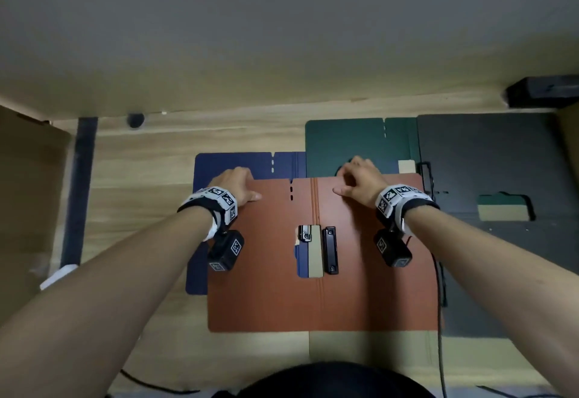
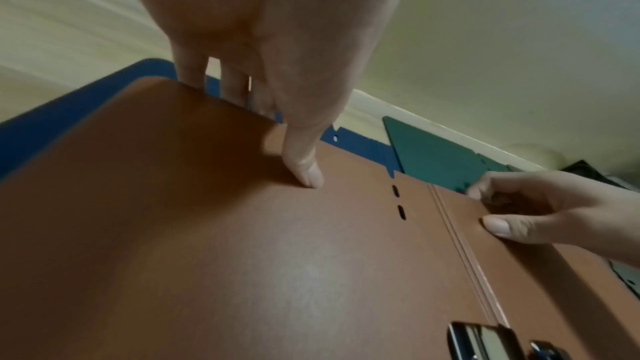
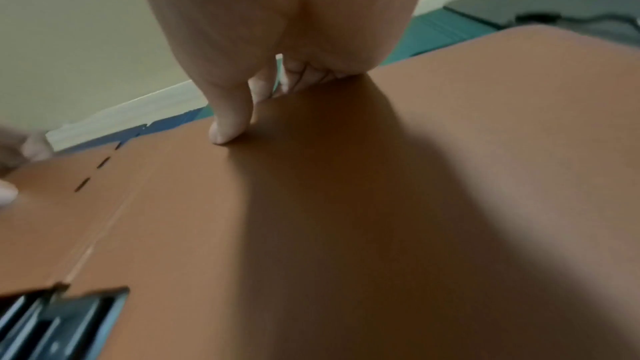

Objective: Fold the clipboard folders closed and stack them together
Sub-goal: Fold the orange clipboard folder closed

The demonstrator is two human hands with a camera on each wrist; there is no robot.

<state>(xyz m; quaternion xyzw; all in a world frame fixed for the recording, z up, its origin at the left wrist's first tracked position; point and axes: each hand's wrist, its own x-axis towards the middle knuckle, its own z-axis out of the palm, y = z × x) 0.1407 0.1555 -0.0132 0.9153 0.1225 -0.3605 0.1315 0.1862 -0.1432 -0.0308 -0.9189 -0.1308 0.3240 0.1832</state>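
On the wooden surface (image 1: 141,159), a brown folder (image 1: 266,288) is lying open and flat, its far edge overlapping a blue folder (image 1: 232,162) on its far-left side and a green folder (image 1: 344,140) on its far-right side. A black folder (image 1: 488,159) is lying open just right of the brown folder, with a cable (image 1: 440,319) running along between them. The left hand (image 1: 236,183) is gripping the brown folder's far edge, thumb pressing on top and fingers (image 2: 232,86) curling over the rim. The right hand (image 1: 360,178) is gripping the same far edge beyond the spine crease, thumb on top, fingers tucking under. Near the brown folder's centre, a black clip (image 1: 330,250) is sitting beside a cut-out window.
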